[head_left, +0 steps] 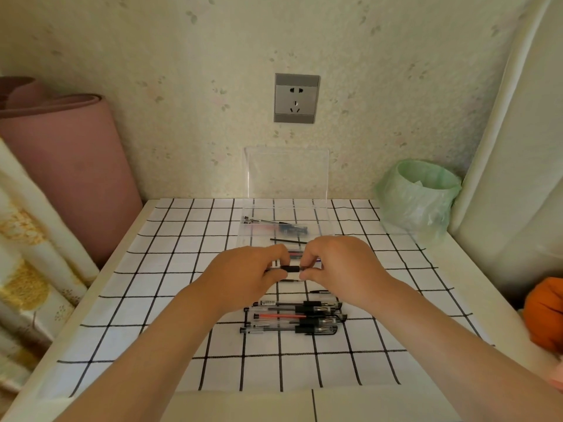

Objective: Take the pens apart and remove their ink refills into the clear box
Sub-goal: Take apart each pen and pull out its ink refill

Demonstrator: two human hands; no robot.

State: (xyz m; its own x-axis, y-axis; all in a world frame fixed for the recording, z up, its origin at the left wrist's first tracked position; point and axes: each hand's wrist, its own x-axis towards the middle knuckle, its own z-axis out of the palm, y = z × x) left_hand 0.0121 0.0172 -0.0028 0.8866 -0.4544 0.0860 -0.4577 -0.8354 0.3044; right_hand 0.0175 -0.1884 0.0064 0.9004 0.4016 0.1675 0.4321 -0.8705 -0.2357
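so the left hand [253,275] has its fingers curled onto the slim pen [292,268] at its black rubbery sleeve, and the right hand [338,269] is pinching the other end. clear plastic box [320,217] at 12 o'clock of them, spare pens [292,318] at 6, on gridded cloth [137,284].

this looks like a room in a home and not a workplace: the wall at the top of the frame has pale wallpaper [213,56] with small leaf prints and a household wall socket [296,98] in the middle. a rolled pink mat [70,166] leans in the upper left above a flowered fabric [27,269]. a small bin [417,202] lined with a green bag stands at the right, and the white table [475,284] carries a checked cloth [152,300].
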